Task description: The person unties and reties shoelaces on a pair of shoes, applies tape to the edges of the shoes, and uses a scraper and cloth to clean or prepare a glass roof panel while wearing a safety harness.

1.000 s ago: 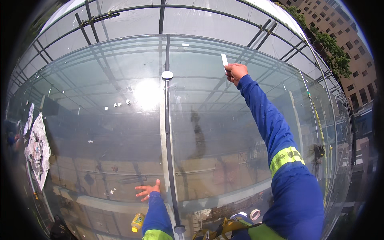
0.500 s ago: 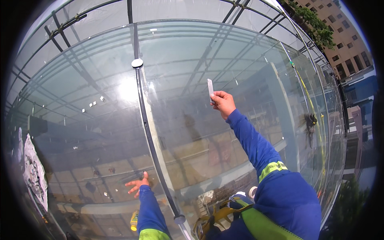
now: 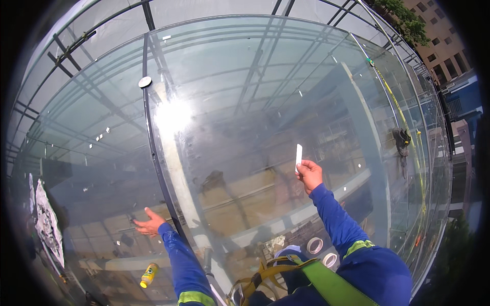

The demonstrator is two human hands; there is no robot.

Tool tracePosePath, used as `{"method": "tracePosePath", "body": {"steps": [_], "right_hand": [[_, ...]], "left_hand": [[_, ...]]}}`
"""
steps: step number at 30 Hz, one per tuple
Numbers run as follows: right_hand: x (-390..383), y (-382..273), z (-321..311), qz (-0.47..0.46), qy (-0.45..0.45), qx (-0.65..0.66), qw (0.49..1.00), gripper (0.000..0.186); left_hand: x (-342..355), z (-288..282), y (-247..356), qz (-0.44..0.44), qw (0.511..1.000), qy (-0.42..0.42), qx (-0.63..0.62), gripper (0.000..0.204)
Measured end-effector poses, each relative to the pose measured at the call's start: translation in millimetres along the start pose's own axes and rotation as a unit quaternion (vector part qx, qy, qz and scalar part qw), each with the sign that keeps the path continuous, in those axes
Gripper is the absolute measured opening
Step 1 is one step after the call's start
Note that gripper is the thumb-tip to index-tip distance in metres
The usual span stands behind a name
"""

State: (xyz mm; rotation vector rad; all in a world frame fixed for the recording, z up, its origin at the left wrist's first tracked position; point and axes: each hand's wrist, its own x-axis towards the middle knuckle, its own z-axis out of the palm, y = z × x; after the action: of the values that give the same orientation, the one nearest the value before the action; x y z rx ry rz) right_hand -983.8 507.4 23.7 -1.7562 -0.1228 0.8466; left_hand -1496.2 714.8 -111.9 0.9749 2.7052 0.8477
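Between the thumb and fingers of my right hand (image 3: 310,176) is a thin, flat white strip (image 3: 298,157) with a slanted end, held upright above the glass surface (image 3: 250,137). My left hand (image 3: 149,224) hangs over the glass with its fingers spread and nothing in them. Close to its right runs the dark joint (image 3: 153,153) between two glass panels, with a round white disc (image 3: 145,81) on it farther away. Whether the left hand touches the glass, I cannot tell.
A yellow bottle (image 3: 148,276) lies near my left forearm. Two tape rolls (image 3: 308,245) sit by my body. Small white pieces (image 3: 99,137) dot the left panel, near a crumpled sheet (image 3: 48,224). At the right are a yellow strap (image 3: 397,104) and dark gear (image 3: 401,140); scaffold poles (image 3: 148,15) stand beyond.
My right hand has come down and nearer with the strip still in it. My left hand has shifted left. The view has moved too, and both tape rolls now show fully.
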Motion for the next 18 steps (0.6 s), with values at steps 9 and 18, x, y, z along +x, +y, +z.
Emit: {"method": "tracePosePath", "body": {"steps": [9,18], "right_hand": [[226,-114,110,-0.133,-0.001,0.020,0.991,0.025],[540,-219,247,-0.215,0.192,-0.202,0.936,0.022]], "left_hand": [[-172,187,269,0.348,0.901,-0.241,-0.096,0.072],[-243,215,344,0.324,0.886,-0.221,0.247,0.084]]}}
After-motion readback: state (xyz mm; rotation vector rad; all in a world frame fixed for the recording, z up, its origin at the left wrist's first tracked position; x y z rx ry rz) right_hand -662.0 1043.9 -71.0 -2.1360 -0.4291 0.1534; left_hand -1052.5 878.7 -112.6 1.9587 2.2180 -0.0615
